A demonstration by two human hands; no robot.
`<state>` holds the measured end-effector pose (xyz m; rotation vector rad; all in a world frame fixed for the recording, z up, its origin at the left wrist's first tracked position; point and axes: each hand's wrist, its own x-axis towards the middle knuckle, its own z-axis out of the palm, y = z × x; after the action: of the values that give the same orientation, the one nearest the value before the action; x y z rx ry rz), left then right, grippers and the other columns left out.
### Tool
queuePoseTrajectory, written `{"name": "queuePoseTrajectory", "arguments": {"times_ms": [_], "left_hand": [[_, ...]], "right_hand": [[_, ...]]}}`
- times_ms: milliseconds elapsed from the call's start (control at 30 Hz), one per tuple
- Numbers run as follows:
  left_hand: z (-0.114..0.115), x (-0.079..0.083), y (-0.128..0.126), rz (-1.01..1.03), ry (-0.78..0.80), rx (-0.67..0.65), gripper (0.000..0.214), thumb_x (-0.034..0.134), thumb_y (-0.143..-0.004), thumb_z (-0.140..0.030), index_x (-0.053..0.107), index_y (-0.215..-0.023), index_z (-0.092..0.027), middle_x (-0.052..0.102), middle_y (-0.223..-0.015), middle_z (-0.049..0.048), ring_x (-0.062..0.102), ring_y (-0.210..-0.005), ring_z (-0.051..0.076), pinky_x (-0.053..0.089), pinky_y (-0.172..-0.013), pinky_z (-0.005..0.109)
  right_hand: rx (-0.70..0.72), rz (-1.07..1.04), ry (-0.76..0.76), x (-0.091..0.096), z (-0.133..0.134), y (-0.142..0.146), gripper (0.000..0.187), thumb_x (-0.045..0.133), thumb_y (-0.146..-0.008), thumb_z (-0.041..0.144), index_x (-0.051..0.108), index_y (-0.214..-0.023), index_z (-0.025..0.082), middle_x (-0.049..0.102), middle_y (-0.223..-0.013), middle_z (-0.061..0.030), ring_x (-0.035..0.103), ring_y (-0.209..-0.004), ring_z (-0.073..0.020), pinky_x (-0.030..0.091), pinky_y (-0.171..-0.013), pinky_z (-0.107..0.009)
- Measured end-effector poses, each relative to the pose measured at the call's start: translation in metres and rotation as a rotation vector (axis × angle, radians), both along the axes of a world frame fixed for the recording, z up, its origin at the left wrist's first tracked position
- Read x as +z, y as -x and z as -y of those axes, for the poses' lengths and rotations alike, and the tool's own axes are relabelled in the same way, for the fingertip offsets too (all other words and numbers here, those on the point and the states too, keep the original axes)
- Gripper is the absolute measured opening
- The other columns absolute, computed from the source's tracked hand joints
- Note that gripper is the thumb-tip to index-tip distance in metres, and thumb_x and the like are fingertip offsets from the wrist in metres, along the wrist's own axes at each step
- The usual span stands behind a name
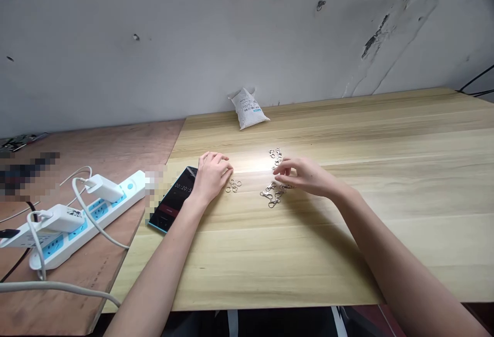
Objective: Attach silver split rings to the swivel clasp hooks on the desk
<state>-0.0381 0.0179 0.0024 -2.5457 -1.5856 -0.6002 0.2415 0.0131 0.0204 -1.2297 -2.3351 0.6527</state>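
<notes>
On wood-look tabletop (231,260): left hand (211,174) loose, beside rings (234,188); right hand (303,175) half-curled over clasps (274,202), grasp unclear.

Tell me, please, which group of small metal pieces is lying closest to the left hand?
The small cluster of plain rings, right beside the left hand; the metal clasps lie farther off, around the right hand.

Scuffed grey wall (193,64) — pale wood-grain tabletop (405,172) below
</notes>
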Motion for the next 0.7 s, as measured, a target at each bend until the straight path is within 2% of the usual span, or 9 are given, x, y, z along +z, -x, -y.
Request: {"name": "queuePoseTrajectory", "arguments": {"times_ms": [67, 133, 233, 333, 500, 600, 700], "left_hand": [[0.0, 0.0, 0.0, 0.028, 0.01, -0.021, 0.015, 0.056, -0.09, -0.021, 0.069, -0.082, -0.022, 0.07, -0.104, 0.0044, 0.055, -0.107, 0.025, 0.03, -0.107, 0.05], [0.0, 0.001, -0.001, 0.076, 0.029, -0.032, 0.016, 0.054, -0.09, -0.02, 0.067, -0.083, -0.022, 0.071, -0.096, 0.0034, 0.056, -0.104, 0.024, 0.029, -0.108, 0.051], [0.001, 0.002, -0.004, 0.159, 0.058, -0.028, 0.013, 0.056, -0.089, -0.02, 0.066, -0.082, -0.022, 0.072, -0.089, 0.0024, 0.059, -0.098, 0.023, 0.031, -0.106, 0.049], [0.002, 0.001, -0.007, 0.222, 0.069, -0.026, 0.008, 0.06, -0.085, -0.02, 0.066, -0.08, -0.022, 0.071, -0.087, 0.0015, 0.059, -0.095, 0.022, 0.034, -0.102, 0.046], [0.004, 0.0, -0.014, 0.292, 0.045, -0.03, 0.007, 0.06, -0.086, -0.02, 0.066, -0.083, -0.023, 0.071, -0.089, 0.0006, 0.059, -0.093, 0.021, 0.037, -0.097, 0.041], [0.006, 0.001, -0.017, 0.298, 0.025, -0.051, 0.008, 0.06, -0.088, -0.02, 0.067, -0.092, -0.024, 0.073, -0.091, -0.0001, 0.059, -0.094, 0.021, 0.037, -0.096, 0.04], [0.007, 0.0, -0.019, 0.288, 0.019, -0.068, 0.013, 0.061, -0.089, -0.021, 0.068, -0.098, -0.025, 0.074, -0.092, -0.0002, 0.059, -0.095, 0.021, 0.036, -0.096, 0.041]], "right_hand": [[0.021, 0.038, -0.017, 0.0, 0.004, 0.002, 0.012, 0.064, -0.085, 0.026, 0.075, -0.085, 0.021, 0.068, -0.083, -0.0035, 0.06, -0.071, -0.0153, 0.042, -0.065, -0.028], [0.041, 0.128, -0.114, -0.002, 0.006, 0.009, 0.01, 0.066, -0.083, 0.021, 0.075, -0.08, 0.022, 0.067, -0.081, -0.0025, 0.059, -0.068, -0.0141, 0.04, -0.067, -0.029], [0.058, 0.293, -0.264, -0.006, 0.01, 0.022, 0.023, 0.063, -0.083, 0.015, 0.07, -0.063, 0.02, 0.065, -0.072, -0.0026, 0.056, -0.066, -0.0146, 0.036, -0.068, -0.031], [0.031, 0.379, -0.32, -0.006, 0.013, 0.031, 0.028, 0.06, -0.082, 0.011, 0.062, -0.055, 0.018, 0.063, -0.065, -0.0032, 0.055, -0.065, -0.0155, 0.033, -0.065, -0.031], [-0.058, 0.354, -0.298, -0.009, 0.015, 0.038, 0.017, 0.061, -0.074, 0.009, 0.058, -0.061, 0.02, 0.066, -0.066, -0.0014, 0.055, -0.059, -0.0148, 0.031, -0.06, -0.029], [-0.069, 0.303, -0.288, -0.013, 0.015, 0.04, 0.017, 0.058, -0.078, 0.01, 0.058, -0.064, 0.02, 0.067, -0.068, -0.0001, 0.057, -0.06, -0.0137, 0.035, -0.066, -0.029], [-0.075, 0.222, -0.278, -0.016, 0.013, 0.041, 0.012, 0.056, -0.087, 0.015, 0.062, -0.078, 0.02, 0.069, -0.071, 0.0, 0.058, -0.064, -0.0141, 0.037, -0.072, -0.029]]}}
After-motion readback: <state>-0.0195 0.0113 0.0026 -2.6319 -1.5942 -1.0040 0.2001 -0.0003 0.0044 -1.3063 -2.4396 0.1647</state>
